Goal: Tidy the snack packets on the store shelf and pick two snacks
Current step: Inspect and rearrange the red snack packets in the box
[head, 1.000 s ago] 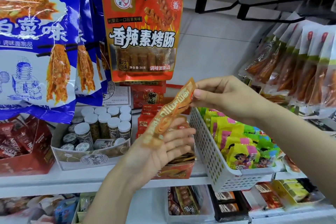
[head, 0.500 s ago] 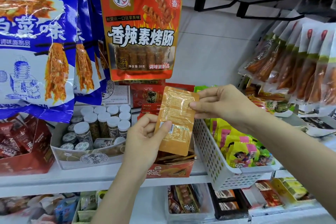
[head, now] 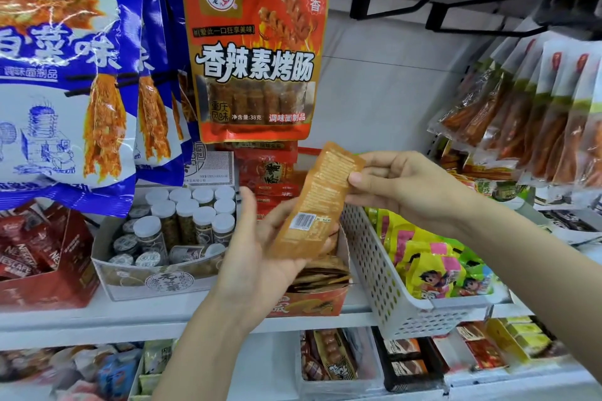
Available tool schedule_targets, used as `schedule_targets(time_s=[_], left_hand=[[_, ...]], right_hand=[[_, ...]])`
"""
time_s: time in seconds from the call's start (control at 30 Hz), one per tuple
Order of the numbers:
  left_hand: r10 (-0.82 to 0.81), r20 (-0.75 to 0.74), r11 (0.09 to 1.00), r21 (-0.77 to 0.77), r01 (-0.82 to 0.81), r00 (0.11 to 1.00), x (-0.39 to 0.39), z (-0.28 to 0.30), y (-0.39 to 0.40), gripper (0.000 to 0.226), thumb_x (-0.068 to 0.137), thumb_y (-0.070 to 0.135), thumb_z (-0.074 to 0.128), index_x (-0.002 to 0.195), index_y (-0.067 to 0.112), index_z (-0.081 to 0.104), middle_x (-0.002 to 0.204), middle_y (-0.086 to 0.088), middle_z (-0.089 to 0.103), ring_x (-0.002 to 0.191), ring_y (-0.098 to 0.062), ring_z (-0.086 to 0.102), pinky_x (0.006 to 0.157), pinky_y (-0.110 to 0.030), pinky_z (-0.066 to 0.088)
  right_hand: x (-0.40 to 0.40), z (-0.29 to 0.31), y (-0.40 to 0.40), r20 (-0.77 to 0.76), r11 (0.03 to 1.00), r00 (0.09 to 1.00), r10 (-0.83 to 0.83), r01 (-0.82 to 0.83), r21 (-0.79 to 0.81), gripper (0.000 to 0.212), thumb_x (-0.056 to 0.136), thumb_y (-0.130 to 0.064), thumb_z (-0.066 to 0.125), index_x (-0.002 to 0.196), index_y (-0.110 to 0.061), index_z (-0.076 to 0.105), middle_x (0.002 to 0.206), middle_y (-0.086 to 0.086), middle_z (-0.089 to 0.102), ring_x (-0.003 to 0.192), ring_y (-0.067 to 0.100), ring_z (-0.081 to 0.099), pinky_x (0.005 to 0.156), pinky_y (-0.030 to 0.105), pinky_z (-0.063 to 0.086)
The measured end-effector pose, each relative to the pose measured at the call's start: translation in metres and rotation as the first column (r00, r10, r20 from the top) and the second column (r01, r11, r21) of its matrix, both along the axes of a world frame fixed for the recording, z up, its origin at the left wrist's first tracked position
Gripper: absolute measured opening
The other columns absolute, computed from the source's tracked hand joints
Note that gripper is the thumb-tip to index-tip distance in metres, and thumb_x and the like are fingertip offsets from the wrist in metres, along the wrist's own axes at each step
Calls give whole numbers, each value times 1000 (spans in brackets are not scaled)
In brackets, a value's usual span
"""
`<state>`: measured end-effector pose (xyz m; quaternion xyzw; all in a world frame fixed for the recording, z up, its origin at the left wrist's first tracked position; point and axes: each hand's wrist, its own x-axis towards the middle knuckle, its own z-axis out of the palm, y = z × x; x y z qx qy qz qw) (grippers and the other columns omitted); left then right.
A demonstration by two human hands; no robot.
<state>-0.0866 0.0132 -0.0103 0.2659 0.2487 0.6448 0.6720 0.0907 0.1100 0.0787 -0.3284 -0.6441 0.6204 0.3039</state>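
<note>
The blue bags (head: 62, 75) run off the left edge; print on the held orange packet (head: 312, 202) is too small to read; its lower end hides behind the left hand (head: 260, 257).

jars box (head: 130, 273) left | packet box (head: 312, 303) middle | basket (head: 391, 296) right | all on shelf (head: 97, 325)
</note>
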Motion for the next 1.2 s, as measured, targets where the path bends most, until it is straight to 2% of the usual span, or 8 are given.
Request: schedule_targets(time_s=[0.07, 0.27, 0.47, 0.73, 0.87, 0.93, 1.03, 1.2], left_hand=[[-112, 79, 993, -16, 113, 991, -3, 2, -1, 75, 88, 68, 41, 125, 7, 65, 133, -23, 60, 120, -37, 61, 99, -46, 49], [-74, -170, 997, -14, 73, 983, 0, -3, 0, 43, 74, 13, 77, 116, 6, 69, 100, -12, 75, 75, -12, 71, 64, -20, 57], [343, -369, 933, 25, -360, 864, 2, -10, 6, 28, 66, 19, 78, 93, 13, 71, 93, -6, 77, 81, -17, 75, 61, -22, 56], [497, -490, 861, 175, -477, 716, 2, -17, 8, 15, 78, 24, 77, 91, 21, 70, 89, 1, 77, 82, -14, 74, 62, -19, 55], [490, -691, 846, 231, -480, 531, -4, -24, 12, 8, 91, 26, 68, 98, 30, 66, 92, 10, 74, 87, -1, 69, 68, -14, 54], [418, -839, 888, 298, -349, 349, -7, -29, 13, 7, 92, 31, 65, 98, 32, 69, 95, 18, 72, 91, 5, 65, 79, -15, 53], [312, -946, 944, 300, -139, 82, -3, -34, 10, 19, 92, 42, 62, 105, 33, 73, 102, 23, 70, 97, 7, 61, 88, -23, 51], [227, -974, 973, 227, -34, 1, -2, -35, 8, 21, 94, 43, 60, 104, 32, 75, 101, 21, 71, 97, 3, 61, 90, -32, 52]], right_hand=[[1, 1, -1, -42, 999, 998, 46, -46, 0, 36, 78, -8, 65, 112, 4, 64, 104, 15, 72, 98, 22, 70, 83, 28, 58], [0, 9, -7, 3, 986, 993, 115, -115, 121, 16, 81, -9, 64, 92, -12, 75, 111, 23, 69, 104, 31, 68, 79, 28, 57], [8, 16, -1, 142, 1000, 990, 11, -11, 2, 34, 91, -37, 56, 108, -12, 72, 105, 12, 75, 91, 19, 72, 73, 27, 59], [3, 15, -3, 291, 950, 946, -143, 49, 307, 17, 76, -4, 78, 86, -17, 75, 72, 1, 75, 66, 9, 72, 61, 17, 55], [8, 23, 12, 246, 787, 872, -423, 219, 576, 15, 74, -8, 82, 84, -18, 75, 68, -3, 74, 63, 6, 70, 69, 19, 57], [8, 19, 14, 295, 631, 781, -551, 158, 760, 16, 73, -16, 85, 77, -26, 73, 66, -12, 69, 59, -3, 65, 68, 5, 50], [1, -2, 4, 385, 539, 727, -568, -24, 842, 12, 75, -22, 84, 84, -22, 76, 65, -19, 61, 63, -3, 61, 65, 0, 42], [-8, -36, -4, 472, 483, 698, -539, -202, 852, 10, 83, -18, 75, 92, -20, 73, 77, 0, 71, 77, 20, 65, 69, 25, 43]])
